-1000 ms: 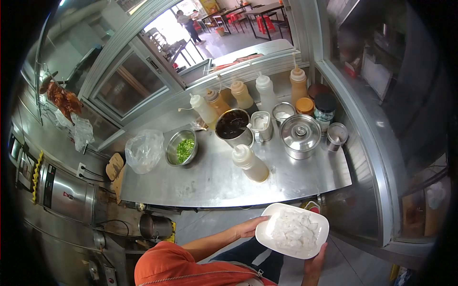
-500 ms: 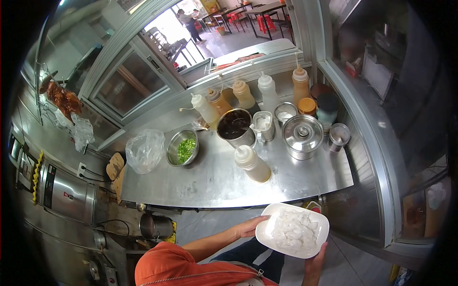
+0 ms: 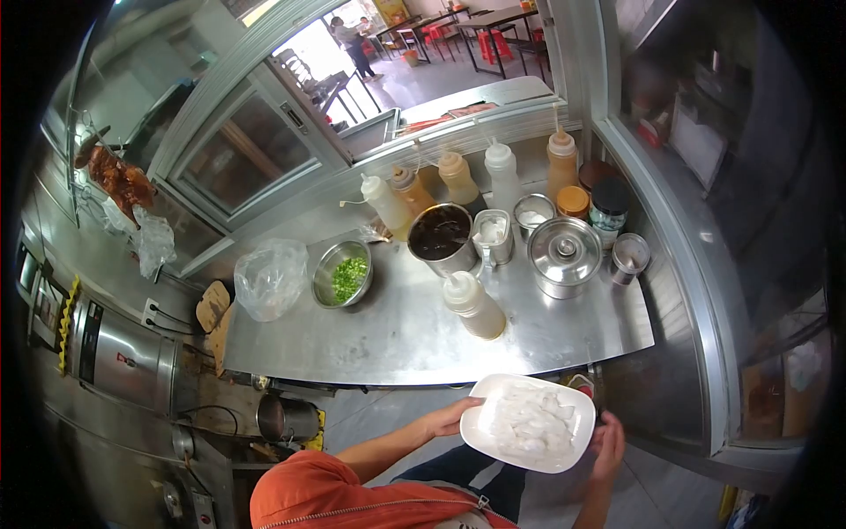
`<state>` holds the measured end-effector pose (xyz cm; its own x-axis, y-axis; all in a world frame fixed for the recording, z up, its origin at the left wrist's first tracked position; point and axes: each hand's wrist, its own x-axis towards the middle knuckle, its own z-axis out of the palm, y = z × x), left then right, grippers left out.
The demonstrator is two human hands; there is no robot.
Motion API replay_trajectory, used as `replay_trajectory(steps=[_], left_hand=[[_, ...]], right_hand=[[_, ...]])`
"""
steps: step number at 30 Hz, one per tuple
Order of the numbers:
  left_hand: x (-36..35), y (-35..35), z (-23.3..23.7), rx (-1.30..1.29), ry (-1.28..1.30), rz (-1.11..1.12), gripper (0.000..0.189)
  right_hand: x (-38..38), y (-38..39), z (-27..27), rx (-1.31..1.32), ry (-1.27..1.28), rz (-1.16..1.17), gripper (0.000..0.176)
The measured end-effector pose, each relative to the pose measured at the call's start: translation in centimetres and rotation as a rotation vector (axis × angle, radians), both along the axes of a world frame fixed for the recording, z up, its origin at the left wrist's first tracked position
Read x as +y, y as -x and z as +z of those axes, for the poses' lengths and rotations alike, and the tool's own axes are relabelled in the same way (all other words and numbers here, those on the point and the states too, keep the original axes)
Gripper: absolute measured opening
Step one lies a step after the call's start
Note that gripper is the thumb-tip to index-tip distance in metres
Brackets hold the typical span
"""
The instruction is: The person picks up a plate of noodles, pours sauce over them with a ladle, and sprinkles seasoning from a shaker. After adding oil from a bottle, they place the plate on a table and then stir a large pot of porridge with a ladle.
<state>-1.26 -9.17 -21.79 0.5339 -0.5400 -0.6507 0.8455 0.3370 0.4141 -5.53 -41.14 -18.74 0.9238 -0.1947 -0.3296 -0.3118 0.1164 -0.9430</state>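
A white rectangular dish holding whitish, wet-looking pieces of food is in front of the steel counter's front edge. My left hand grips its left rim. Beside the right rim is my right hand, apart from the dish, with its fingers loosely curled and nothing visible in them. On the counter, a squeeze bottle with pale liquid stands nearest the dish.
On the steel counter are a bowl of chopped greens, a plastic bag, a pot of dark sauce, a lidded pot and several bottles along the window. A person stands beyond the window.
The dish has shifted slightly left with my left hand. My right hand has let go of its right rim and moved up and to the right.
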Motion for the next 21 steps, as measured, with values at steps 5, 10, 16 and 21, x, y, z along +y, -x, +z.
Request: replay_trajectory(steps=[5,10,16,21], left_hand=[[1.9,0.6,0.9,-0.025,-0.071,0.045,0.056],[2.1,1.1,0.4,0.004,-0.034,0.070,0.056],[1.9,1.1,0.1,0.023,-0.013,0.101,0.056],[1.7,1.2,0.1,0.044,0.004,0.089,0.055]], right_hand=[[3.0,-9.9,9.6,-0.507,0.402,0.064,0.064],[9.6,-18.8,24.0,-1.338,0.700,0.123,0.077],[13.5,-20.7,30.0,-1.539,0.752,0.163,0.082],[13.5,-22.6,28.6,-1.522,0.779,0.072,0.083]])
